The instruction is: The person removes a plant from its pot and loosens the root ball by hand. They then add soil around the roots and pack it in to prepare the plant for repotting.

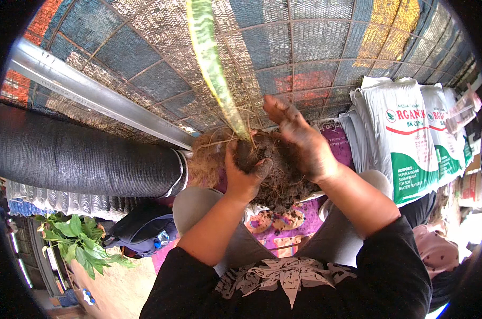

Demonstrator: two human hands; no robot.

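My left hand [247, 171] grips the dark soil-covered root ball [253, 153] of a snake plant, its thumb across the front. One long upright leaf [211, 67], green with yellow edges, rises from the root ball towards the top of the view. My right hand [300, 139], soiled and somewhat blurred, is raised at the right of the roots with its fingers apart and holds nothing. Under both hands lies a heap of dark soil [285, 191] mixed with thin roots. Brown coconut-like fibre [207, 159] lies just left of my left hand.
Wire mesh with shade netting [312, 44] stands ahead. A metal beam [105, 95] and a black netting roll [85, 151] are at left, near a leafy plant [81, 243]. Filled white-and-green sacks [408, 131] stand right. A purple printed sheet [308, 211] lies between my knees.
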